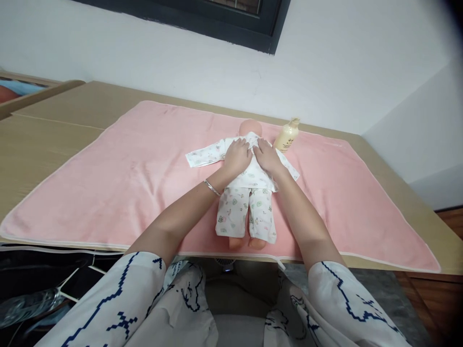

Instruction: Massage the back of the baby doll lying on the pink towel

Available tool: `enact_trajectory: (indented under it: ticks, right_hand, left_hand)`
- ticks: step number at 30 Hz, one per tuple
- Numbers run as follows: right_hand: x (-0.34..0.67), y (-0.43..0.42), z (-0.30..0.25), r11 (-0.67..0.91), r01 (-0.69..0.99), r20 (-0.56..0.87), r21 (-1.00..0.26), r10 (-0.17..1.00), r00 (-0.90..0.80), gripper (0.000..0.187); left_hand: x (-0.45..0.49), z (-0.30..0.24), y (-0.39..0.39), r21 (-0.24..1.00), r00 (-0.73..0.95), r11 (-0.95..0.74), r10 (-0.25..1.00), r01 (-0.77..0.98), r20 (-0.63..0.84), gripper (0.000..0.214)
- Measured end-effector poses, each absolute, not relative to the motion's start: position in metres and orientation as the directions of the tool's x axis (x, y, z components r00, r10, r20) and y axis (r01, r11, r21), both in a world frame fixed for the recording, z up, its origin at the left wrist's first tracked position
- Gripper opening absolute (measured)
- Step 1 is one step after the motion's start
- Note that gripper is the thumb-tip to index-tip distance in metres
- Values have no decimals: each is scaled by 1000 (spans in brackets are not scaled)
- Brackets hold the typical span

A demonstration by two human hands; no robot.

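A baby doll (251,126) lies on the pink mat with its bald head toward the wall and its bare feet toward me; no face shows. It wears a white printed shirt (253,176) and matching trousers (233,212). My left hand (238,156) rests palm down on the upper left of the shirt, fingers laid out toward the doll's neck. Opposite it, my right hand (267,156) lies flat on the upper right of the shirt. Neither hand grips anything. The sleeves spread out to both sides.
Just right of the doll's head stands a pale yellow pump bottle (287,136). The pink mat (108,178) covers much of the wooden table (47,130). Behind rise a white wall and a dark window frame (246,24). A wooden-edged tray (47,94) sits far left.
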State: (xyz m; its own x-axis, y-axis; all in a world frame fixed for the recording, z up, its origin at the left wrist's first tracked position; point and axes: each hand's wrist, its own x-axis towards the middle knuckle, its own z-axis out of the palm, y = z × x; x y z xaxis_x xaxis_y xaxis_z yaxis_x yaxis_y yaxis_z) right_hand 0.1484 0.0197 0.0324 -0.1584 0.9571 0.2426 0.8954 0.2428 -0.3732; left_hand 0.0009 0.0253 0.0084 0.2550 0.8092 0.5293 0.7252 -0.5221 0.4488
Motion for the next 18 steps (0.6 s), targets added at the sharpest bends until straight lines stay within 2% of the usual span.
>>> enact_trajectory:
  ticks: [4,9,12,15,18]
  right_hand:
    - [161,32,23,256,865,212,-431,961,-179,64]
    - [135,5,39,254,933,284,-256,942,-178,49]
    - [121,-10,50,212,962,285,-174,946,-157,42]
    - [124,-8,50,206,961,284,-183,947,-149,42]
    - [139,9,40,252,922,280,-294,945,-169,45]
  left_hand:
    - [2,11,24,475,226,-514,812,714,538,34]
    - [-10,7,47,634,181,-388,912,669,368,53]
    - [-13,1,56,685,153,-368,922,629,355,54]
    - [-10,0,51,639,148,-413,892,649,426,46]
    - [-5,5,38,530,206,-484,842,696,498,35]
